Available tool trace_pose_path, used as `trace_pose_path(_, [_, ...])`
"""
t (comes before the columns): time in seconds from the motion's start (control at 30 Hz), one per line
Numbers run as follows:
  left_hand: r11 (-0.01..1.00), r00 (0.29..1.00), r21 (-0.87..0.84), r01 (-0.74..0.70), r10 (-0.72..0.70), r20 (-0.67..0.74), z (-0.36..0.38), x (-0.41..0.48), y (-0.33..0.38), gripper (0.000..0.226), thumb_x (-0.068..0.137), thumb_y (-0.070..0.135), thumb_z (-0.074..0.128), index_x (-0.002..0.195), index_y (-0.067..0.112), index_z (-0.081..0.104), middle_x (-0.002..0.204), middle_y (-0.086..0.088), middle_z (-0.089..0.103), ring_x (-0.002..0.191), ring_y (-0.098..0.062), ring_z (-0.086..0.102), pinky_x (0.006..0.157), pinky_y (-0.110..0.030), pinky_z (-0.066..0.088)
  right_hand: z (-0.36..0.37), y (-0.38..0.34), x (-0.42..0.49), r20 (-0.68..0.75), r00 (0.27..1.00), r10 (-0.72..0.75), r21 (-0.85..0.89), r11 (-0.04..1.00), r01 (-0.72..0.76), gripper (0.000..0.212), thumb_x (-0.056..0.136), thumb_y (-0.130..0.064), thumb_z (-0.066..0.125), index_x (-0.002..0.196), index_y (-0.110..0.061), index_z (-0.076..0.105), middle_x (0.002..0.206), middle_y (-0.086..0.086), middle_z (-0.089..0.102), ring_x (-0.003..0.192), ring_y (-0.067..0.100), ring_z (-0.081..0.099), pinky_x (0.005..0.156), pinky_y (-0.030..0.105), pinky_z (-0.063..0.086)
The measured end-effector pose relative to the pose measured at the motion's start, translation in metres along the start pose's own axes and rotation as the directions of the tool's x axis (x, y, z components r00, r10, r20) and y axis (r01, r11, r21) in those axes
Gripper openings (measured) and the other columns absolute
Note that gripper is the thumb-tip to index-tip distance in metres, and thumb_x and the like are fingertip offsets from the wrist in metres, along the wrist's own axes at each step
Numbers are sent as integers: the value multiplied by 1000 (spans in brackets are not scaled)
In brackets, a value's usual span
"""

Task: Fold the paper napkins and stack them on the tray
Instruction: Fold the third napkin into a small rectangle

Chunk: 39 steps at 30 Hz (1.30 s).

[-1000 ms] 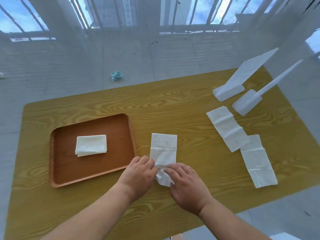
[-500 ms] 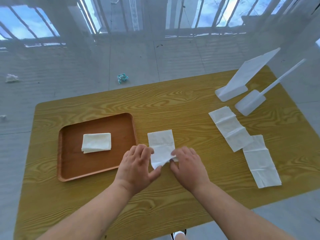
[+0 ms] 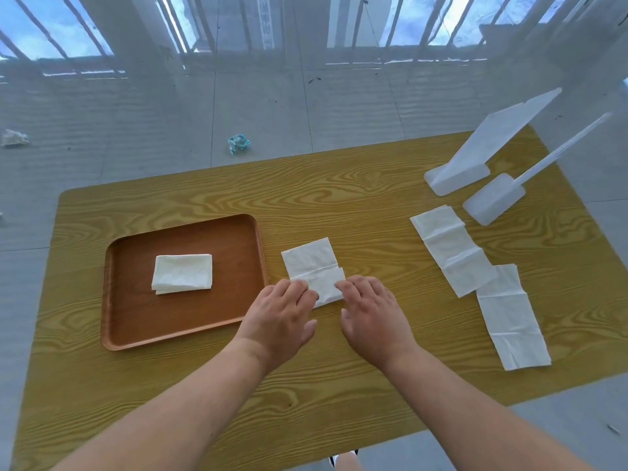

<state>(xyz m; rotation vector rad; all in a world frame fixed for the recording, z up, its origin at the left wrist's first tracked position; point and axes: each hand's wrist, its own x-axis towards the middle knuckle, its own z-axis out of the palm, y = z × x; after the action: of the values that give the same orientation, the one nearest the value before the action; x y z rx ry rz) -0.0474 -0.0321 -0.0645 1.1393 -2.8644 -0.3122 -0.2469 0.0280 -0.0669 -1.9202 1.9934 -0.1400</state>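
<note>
Fingers of the left hand [image 3: 277, 317] press flat on the lower left corner of a half-folded napkin [image 3: 314, 268] at mid-frame, palm down and spread, grasping nothing. The right hand [image 3: 373, 317] does likewise at the napkin's lower right edge, fingertips on the paper. Just left lies the brown tray [image 3: 136, 328], a folded napkin [image 3: 182, 273] at its middle. Toward the right of the wooden table [image 3: 339, 198], two unfolded napkins [image 3: 453, 249] overlap near two white stands [image 3: 475, 164].
</note>
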Motion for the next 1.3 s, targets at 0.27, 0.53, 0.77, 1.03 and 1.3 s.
trace_pose_path(0.27, [981, 989, 182, -64, 39, 140, -2, 12, -7, 15, 92, 31, 62, 83, 19, 63, 81, 0, 62, 74, -24, 57, 62, -38, 45, 4, -15, -9, 98, 977, -190, -11, 981, 192, 42, 87, -28, 52, 128, -21, 60, 122, 0, 64, 115, 26, 55, 100, 43, 48])
trace_pose_path(0.53, [978, 992, -195, 71, -50, 114, -6, -9, -13, 29, 90, 49, 46, 96, 25, 61, 97, 8, 63, 92, -18, 57, 82, -35, 47, -1, -11, -2, 146, 988, -53, 67, 997, 44, 26, 88, -27, 55, 111, -23, 65, 108, -3, 63, 104, 21, 51, 94, 39, 47])
trace_pose_path(0.77, [934, 956, -229, 275, -290, -35, -12, -6, -24, 52, 85, 51, 65, 122, 18, 52, 118, -1, 56, 105, -23, 52, 89, -41, 49, -11, -22, 23, 114, 959, 258, 301, 911, -281, 24, 97, -37, 54, 78, -23, 52, 84, -3, 59, 85, 22, 54, 69, 38, 42])
trace_pose_path(1.03, [999, 994, 45, 15, -20, 103, 0, 11, -24, 53, 90, 45, 63, 134, 18, 54, 137, -4, 55, 120, -27, 52, 99, -44, 46, -2, -20, 17, 92, 953, 287, 168, 939, -299, 23, 96, -37, 53, 112, -22, 56, 107, 0, 59, 103, 22, 54, 93, 40, 48])
trace_pose_path(1.3, [964, 994, 244, -105, 92, 65, -2, 40, -23, 11, 91, 24, 61, 81, 20, 60, 79, 0, 62, 70, -23, 55, 63, -36, 38, 2, -17, 17, 128, 922, 366, 262, 884, -387, 37, 96, -43, 46, 65, -22, 53, 63, -7, 56, 57, 13, 52, 52, 36, 44])
